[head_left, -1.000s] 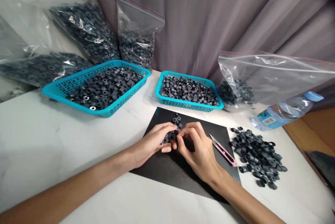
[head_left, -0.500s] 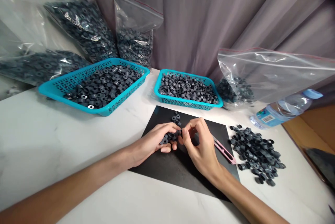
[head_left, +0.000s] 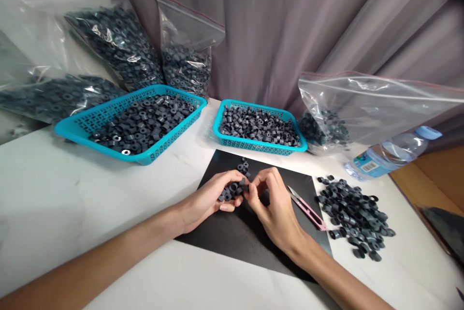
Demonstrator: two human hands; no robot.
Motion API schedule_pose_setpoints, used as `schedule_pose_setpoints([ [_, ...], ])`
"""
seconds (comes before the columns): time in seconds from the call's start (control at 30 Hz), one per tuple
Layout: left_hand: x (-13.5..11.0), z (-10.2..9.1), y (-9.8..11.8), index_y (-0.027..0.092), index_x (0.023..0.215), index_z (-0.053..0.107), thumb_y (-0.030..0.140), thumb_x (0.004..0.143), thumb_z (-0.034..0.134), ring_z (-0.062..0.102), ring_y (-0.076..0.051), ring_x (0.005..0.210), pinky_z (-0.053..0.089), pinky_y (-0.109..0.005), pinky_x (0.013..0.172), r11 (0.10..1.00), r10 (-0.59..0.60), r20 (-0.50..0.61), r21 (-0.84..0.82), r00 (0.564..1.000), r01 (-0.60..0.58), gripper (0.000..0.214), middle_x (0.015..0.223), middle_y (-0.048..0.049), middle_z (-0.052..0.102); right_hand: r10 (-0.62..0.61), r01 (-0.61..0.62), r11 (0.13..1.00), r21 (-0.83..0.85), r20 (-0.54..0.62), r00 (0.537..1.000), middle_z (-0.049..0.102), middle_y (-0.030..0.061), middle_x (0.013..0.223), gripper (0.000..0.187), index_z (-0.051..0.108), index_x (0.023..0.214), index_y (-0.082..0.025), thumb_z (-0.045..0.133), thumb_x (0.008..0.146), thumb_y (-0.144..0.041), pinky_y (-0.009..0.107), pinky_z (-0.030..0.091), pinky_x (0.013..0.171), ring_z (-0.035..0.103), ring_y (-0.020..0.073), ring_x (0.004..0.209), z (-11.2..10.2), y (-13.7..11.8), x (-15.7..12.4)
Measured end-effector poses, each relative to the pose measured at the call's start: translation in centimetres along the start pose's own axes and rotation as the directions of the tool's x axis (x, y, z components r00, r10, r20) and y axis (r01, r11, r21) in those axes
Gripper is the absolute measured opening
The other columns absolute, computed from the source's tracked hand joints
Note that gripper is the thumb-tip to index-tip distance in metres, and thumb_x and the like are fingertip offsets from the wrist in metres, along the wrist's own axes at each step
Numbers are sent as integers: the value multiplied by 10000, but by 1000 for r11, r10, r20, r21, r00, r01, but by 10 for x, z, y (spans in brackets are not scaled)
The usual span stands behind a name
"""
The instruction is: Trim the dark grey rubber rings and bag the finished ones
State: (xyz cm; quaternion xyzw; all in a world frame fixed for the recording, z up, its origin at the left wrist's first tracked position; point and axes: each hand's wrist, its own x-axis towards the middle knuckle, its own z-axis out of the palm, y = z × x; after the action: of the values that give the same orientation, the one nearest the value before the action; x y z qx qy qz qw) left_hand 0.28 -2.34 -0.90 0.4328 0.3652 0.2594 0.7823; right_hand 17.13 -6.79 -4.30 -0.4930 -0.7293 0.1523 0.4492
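Cupped over a black mat (head_left: 217, 232), my left hand (head_left: 212, 191) holds several small dark grey ring-shaped plastic pieces (head_left: 229, 191). My right hand (head_left: 273, 199) meets it at the fingertips, its thumb and forefinger pinched at one dark grey piece (head_left: 245, 187) by the left thumb. A few more loose pieces (head_left: 243, 167) lie on the mat just beyond my hands. To the right of my right hand lies a pair of pink-handled thread snips (head_left: 308, 209), blades pointing away to the left.
Two blue baskets (head_left: 139, 156) (head_left: 261, 144) full of dark pieces stand behind the mat. A heap of dark pieces (head_left: 353, 215) lies at the right, near a water bottle (head_left: 391, 153). Zip bags (head_left: 116, 41) (head_left: 186, 63) (head_left: 326, 126) of pieces stand along the curtain.
My right hand has shifted slightly left and closer to the left hand, showing more of the snips' blades. The pieces in my left palm have shifted. The whole view has tilted slightly.
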Motion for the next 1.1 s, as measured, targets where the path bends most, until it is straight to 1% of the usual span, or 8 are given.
schedule_pose_setpoints([
  [0.27,-4,7,0,169,873,587,369,922,588,435,-76,604,200,-208,479,1000,9,-83,28,997,-6,207,715,26,518,-19,18,999,31,9,1000,562,16,897,67,531,941,-224,514,1006,-226,277,490,658,579,143,751,2,0,0],
  [0.5,-5,5,0,151,901,602,396,948,558,436,-72,638,206,-204,491,996,22,-57,85,998,-17,253,777,6,556,-7,12,997,80,-56,998,585,21,885,148,558,934,-218,449,1032,-203,297,486,731,594,152,792,0,0,2],
  [0.6,-5,5,1,146,891,607,406,942,569,432,-71,645,204,-198,494,993,17,-39,116,999,-13,268,801,-2,569,43,-38,998,46,-117,992,582,33,893,170,569,930,-216,435,1034,-210,313,478,733,579,168,804,-1,3,4],
  [0.7,-4,4,1,144,891,614,387,934,583,431,-70,640,200,-192,494,993,12,-40,116,999,-7,249,797,-7,573,119,-115,992,44,-99,988,580,43,942,95,583,987,-214,490,1008,-206,320,494,746,579,177,829,-1,8,7],
  [0.77,-4,3,0,141,887,618,383,929,588,433,-71,628,191,-194,483,997,13,-48,82,999,-9,247,793,-16,578,142,-140,989,47,-57,988,579,48,992,85,592,1041,-215,550,973,-187,325,510,783,583,181,866,-1,11,9],
  [0.9,-3,1,0,128,872,635,363,908,623,423,-65,599,189,-194,462,1000,-1,-59,-23,998,0,238,769,-20,566,98,-99,995,13,28,995,578,64,1093,224,607,1150,-241,590,942,-161,351,518,847,580,202,966,1,16,10],
  [1.0,-3,-1,2,115,855,641,308,894,656,399,-46,573,197,-173,445,994,-20,-60,-109,998,13,197,757,-9,538,58,-57,998,-19,72,996,593,60,1069,181,621,1097,-241,581,946,-151,359,514,845,576,211,973,3,17,10],
  [1.1,-2,-4,3,113,816,616,281,892,662,330,-19,517,172,-143,418,981,-43,-55,-194,998,31,190,718,18,484,66,-63,997,-51,72,995,605,41,981,111,602,992,-226,560,952,-132,341,507,810,571,200,909,4,17,10],
])
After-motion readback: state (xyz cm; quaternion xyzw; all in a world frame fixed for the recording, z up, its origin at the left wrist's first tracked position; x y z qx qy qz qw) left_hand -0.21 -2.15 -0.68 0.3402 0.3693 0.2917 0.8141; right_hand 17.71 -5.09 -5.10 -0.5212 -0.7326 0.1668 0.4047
